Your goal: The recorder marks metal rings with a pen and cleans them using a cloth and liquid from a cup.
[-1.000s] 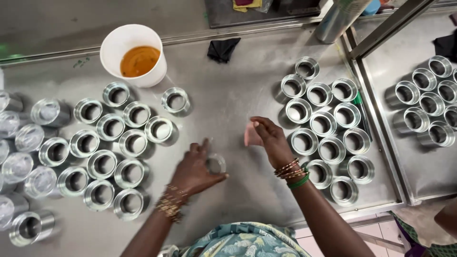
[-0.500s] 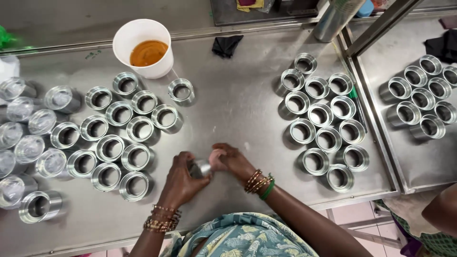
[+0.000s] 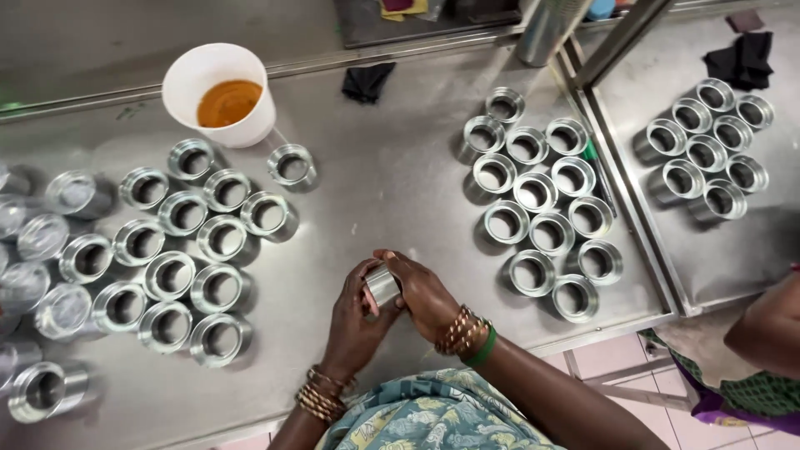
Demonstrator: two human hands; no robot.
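Both of my hands hold one short silver metal ring near the table's front edge. My left hand cups it from below and the left. My right hand wraps over it from the right, fingers curled on its rim. Bangles sit on both wrists. A cluster of several identical metal rings stands upright to the left. Another cluster of several rings stands to the right.
A white cup of orange-brown liquid stands at the back left. A dark cloth lies behind the middle of the steel table. On the neighbouring table, more rings and a dark cloth. Another person's arm is at right.
My hands were apart over the table a second ago; they have come together toward the front edge, both closing on one metal ring.
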